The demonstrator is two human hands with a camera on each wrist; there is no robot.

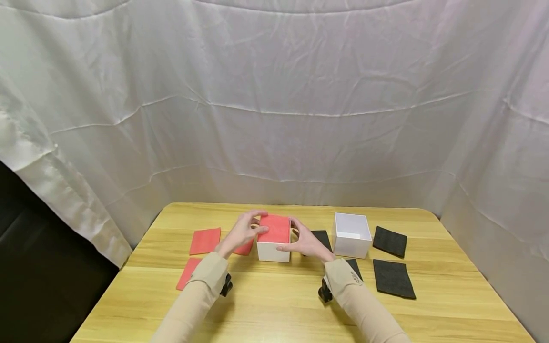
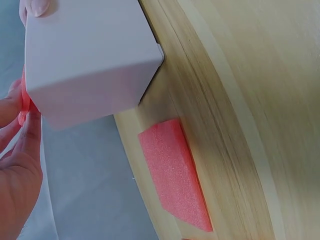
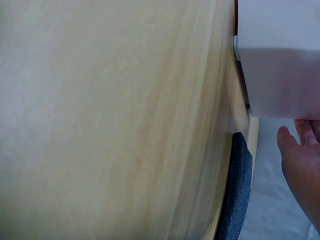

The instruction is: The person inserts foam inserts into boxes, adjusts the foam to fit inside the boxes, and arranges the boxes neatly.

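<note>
I observed both forearms, in beige sleeves point(image 1: 193, 300), extended forward and angled inward over the wooden table point(image 1: 266, 305). The left hand point(image 1: 242, 232) was positioned at the left side of the front white box point(image 1: 273, 253), pinching the edge of a red foam sheet point(image 1: 275, 228): thumb on the upper face, fingers curved behind. The right hand point(image 1: 305, 240) grasped the same box, its thumb against the front wall and its fingers bent along the right side near the rim.

The sheet lay across the opening of the front white box at rim level; I could not tell what was underneath. The second white box point(image 1: 350, 247) stood to the right, open-topped, with a paler patch on its floor that I could not identify. Loose red foam pieces point(image 1: 205, 240) lay left of the front white box. Four black foam pieces point(image 1: 393, 278) lay around the second white box.
</note>
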